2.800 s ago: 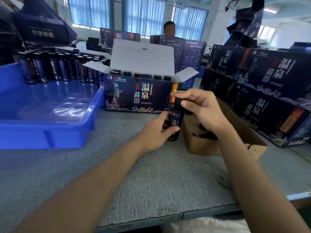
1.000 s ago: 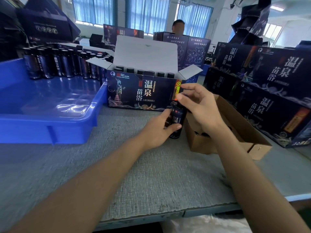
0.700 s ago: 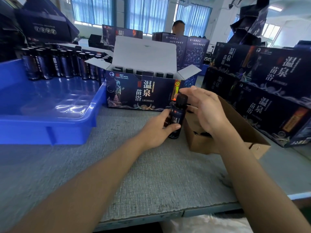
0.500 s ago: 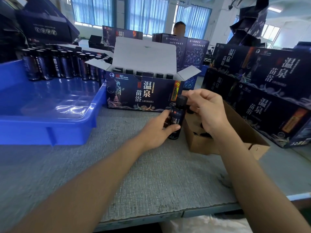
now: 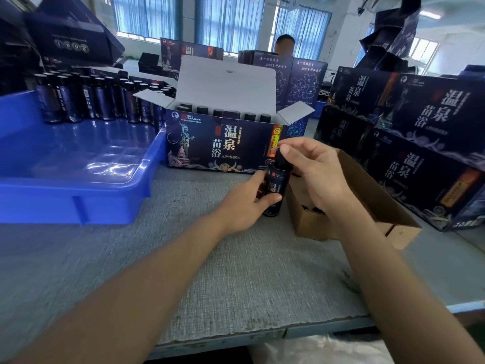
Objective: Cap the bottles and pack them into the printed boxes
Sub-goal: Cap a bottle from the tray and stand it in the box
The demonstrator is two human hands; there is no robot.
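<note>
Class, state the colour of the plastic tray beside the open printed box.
The tray is bright blue, best seen in the head view.

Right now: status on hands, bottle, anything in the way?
Left hand grips bottle, upright. Right hand pinches cap. Open printed box right behind; nothing between.

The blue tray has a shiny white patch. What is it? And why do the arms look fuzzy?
Head view: the patch is glare, likely light from the windows bouncing off the glossy blue tray. Head view, bottom edge: the left arm and right arm, close to the camera, look smeared; the bottle is sharper.
</note>
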